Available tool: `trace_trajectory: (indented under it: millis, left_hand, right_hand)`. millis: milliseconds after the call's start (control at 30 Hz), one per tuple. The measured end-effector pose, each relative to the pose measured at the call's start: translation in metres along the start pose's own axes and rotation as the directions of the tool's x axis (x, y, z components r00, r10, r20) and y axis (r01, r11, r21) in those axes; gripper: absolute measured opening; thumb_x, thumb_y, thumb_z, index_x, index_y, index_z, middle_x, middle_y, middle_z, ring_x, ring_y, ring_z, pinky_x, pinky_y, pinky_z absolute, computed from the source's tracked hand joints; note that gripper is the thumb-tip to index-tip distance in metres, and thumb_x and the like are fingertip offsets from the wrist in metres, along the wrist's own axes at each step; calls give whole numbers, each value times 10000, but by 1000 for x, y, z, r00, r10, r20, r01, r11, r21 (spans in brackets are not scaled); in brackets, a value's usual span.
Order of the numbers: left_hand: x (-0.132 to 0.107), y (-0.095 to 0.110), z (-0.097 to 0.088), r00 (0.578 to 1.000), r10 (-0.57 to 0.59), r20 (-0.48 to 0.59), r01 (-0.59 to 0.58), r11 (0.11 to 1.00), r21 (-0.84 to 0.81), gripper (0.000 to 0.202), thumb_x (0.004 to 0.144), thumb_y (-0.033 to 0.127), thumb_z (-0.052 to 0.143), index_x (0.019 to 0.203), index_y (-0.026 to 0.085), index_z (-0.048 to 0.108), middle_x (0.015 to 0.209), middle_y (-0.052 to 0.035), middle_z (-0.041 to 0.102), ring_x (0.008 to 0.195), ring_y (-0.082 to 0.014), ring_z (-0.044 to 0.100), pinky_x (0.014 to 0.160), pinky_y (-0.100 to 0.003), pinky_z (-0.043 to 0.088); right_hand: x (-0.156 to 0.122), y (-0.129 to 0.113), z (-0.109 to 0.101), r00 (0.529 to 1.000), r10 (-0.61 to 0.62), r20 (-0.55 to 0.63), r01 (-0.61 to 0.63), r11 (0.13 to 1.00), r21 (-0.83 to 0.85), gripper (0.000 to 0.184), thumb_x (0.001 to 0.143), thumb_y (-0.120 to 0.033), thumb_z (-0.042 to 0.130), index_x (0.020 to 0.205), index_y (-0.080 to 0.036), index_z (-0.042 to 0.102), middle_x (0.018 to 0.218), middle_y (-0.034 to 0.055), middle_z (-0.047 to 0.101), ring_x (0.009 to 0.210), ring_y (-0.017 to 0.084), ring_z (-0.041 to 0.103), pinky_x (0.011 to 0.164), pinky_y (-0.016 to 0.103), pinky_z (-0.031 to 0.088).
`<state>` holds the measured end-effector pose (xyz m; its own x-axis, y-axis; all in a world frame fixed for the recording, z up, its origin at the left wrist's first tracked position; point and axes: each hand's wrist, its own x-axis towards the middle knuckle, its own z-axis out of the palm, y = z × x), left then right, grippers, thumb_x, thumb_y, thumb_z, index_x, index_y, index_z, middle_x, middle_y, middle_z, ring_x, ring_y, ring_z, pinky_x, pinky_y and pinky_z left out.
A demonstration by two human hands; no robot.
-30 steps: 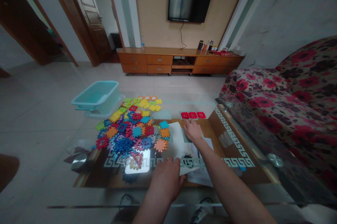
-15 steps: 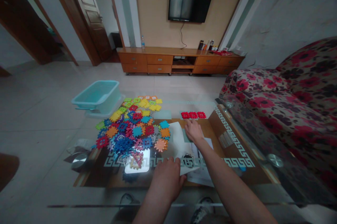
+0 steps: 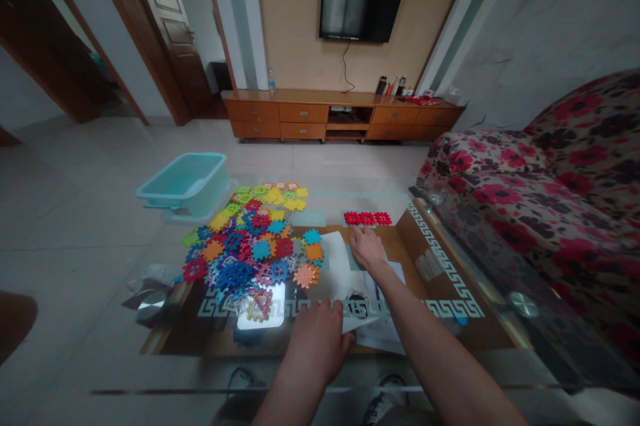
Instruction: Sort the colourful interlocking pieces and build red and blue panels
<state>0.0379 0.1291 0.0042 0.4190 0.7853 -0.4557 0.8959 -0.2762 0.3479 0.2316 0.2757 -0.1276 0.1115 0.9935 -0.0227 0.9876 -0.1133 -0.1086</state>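
Note:
Three red notched building tiles (image 3: 367, 219) lie in a row on the glass table (image 3: 480, 346). My right hand (image 3: 367, 247) rests just below that row, palm down, its fingers stretched toward the left and middle tiles. Whether a fingertip touches them I cannot make out. Lower down, near the table's front side, my left hand (image 3: 319, 329) lies with its thumb apart and no object visible in it; its fingertips are partly hidden. A big heap of mixed-colour notched tiles (image 3: 261, 251) spreads left of both hands.
A light-blue plastic basin (image 3: 183, 179) stands at the table's far left. Papers (image 3: 336, 259) show under or on the glass between the hands. A flowered sofa (image 3: 520, 179) is on the right. A wooden TV cabinet (image 3: 303, 113) stands against the far wall.
Hardly anything differs. My right hand has shifted very slightly beside the red tiles; my left hand and the heap stay put.

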Motion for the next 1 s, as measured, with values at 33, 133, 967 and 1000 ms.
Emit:
trace_trajectory:
  millis: [33,133,967,1000]
  left_hand:
    - [0,0,0,1000,1,0,-1,1000,1,375,867,358,541,1176,163,626,1187,-165,655,1112,-345,614,936,-470,475]
    - [1,0,0,1000,-1,1,1,1000,3,373,867,361,546,1172,163,630,1184,-163,657,1113,-347,615,934,-472,479]
    - [3,-45,15,995,43,-93,-44,999,-8,379,864,391,526,1141,159,640,1163,-165,681,1067,-325,653,882,-400,497]
    - [3,-50,17,994,45,-103,-47,999,-22,371,863,392,530,1134,164,641,1167,-162,680,1080,-317,648,890,-390,492]
  right_hand:
    - [0,0,0,1000,-1,0,1,1000,0,421,995,-304,359,1392,-288,496,1220,129,579,1132,268,550,917,356,399]
    - [0,0,0,1000,3,7,-3,1000,1,431,995,-304,356,1406,-289,484,1231,130,572,1145,271,539,921,359,391]
    - [-90,-35,-42,996,-64,55,53,981,185,229,900,-240,471,1031,-194,653,1083,101,676,1016,216,618,822,291,398]
    - [-97,-36,-46,995,-61,76,46,981,187,235,904,-256,468,1029,-195,658,1083,105,680,1014,218,625,819,292,402]
